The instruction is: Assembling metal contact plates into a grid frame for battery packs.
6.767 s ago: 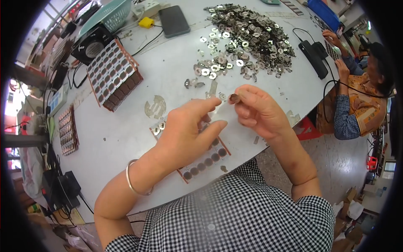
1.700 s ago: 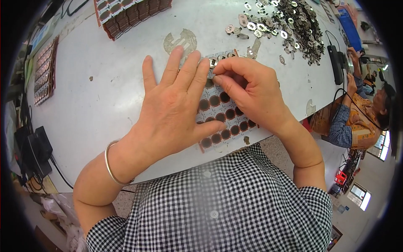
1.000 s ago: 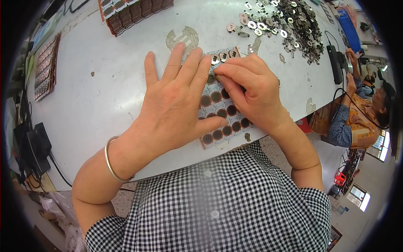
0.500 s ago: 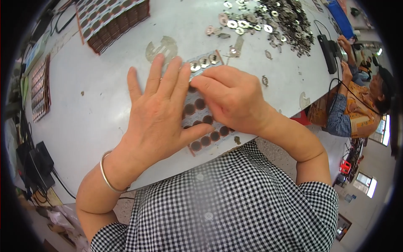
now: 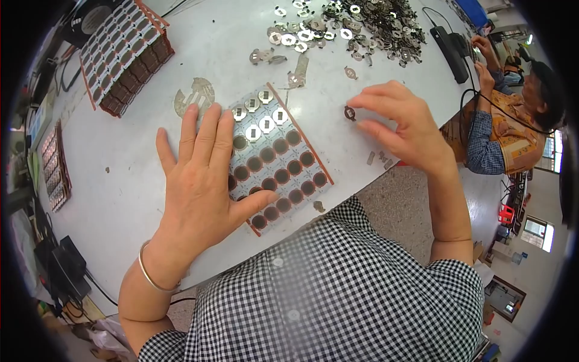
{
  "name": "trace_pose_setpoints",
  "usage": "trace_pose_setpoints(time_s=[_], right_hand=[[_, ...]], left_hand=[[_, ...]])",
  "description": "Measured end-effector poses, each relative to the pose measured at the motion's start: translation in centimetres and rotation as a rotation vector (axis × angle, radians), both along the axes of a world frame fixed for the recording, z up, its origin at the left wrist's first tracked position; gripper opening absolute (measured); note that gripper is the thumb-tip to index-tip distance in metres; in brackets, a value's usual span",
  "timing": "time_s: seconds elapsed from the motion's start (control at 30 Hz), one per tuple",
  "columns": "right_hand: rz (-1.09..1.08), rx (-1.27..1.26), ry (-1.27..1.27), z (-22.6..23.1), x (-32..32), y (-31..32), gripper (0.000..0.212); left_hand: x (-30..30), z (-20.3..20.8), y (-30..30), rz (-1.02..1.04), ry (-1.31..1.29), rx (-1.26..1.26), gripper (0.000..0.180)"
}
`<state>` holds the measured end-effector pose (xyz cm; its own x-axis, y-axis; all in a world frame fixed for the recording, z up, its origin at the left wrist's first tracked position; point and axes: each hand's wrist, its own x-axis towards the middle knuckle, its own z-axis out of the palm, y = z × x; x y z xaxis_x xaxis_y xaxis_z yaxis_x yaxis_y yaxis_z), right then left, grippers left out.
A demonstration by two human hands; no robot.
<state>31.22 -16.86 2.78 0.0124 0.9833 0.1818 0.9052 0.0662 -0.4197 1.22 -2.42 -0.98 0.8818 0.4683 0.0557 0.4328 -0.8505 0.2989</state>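
Note:
A flat circuit-board panel point(image 5: 278, 192) with brown edge strips lies before me, covered in rows of dark round spots. Silver battery-holder-like metal clips point(image 5: 253, 133) sit on its two far rows. My left hand point(image 5: 199, 175) rests flat across the panel's left side, fingers spread, hiding part of the rows. To the right of the panel, my right hand point(image 5: 404, 123) is open, thumb and fingertips apart on either side of a single small round metal clip point(image 5: 350, 113) on the table. I see no gap closed around that clip.
A heap of metal clips point(image 5: 386, 30) lies at the far right. A tall stack of panels point(image 5: 129, 60) stands far left, with a smaller stack point(image 5: 55, 172) below it. A black power strip point(image 5: 449, 54) and a co-worker point(image 5: 512, 133) are at the right.
My right hand has left the panel and moved right to the loose clip, its fingers opening. My left hand stays on the panel. The whole view has shifted somewhat.

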Motion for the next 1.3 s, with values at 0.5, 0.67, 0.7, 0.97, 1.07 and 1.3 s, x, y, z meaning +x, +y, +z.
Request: trace_pose_setpoints(time_s=[0.5,0.67,0.7,0.97,1.07,1.3], right_hand=[[-0.409,-0.261,1.589,-1.5,-1.5,1.8,0.019],[-0.452,-0.249,1.671,-1.2,-2.3,2.7,0.020],[-0.444,-0.256,1.637,-1.0,-2.4,2.8,0.020],[-0.309,-0.282,1.344,0.2,-4.9,3.5,0.019],[-0.240,-0.344,1.132,0.8,-6.2,4.2,0.021],[-0.002,-0.376,1.087,1.9,-6.4,5.5,0.015]], left_hand=[[-0.2,0.2,-0.1,-0.005,-0.005,-0.013,0.115],[-0.3,0.2,0.0,-0.010,-0.008,-0.026,0.115],[-0.4,0.2,-0.1,-0.010,-0.007,-0.024,0.115],[-0.3,0.1,-0.2,0.016,-0.014,-0.071,0.114],[-0.3,-0.1,-0.1,0.015,-0.061,-0.061,0.115],[-0.5,-0.1,0.9,0.029,-0.230,-0.139,0.108]])
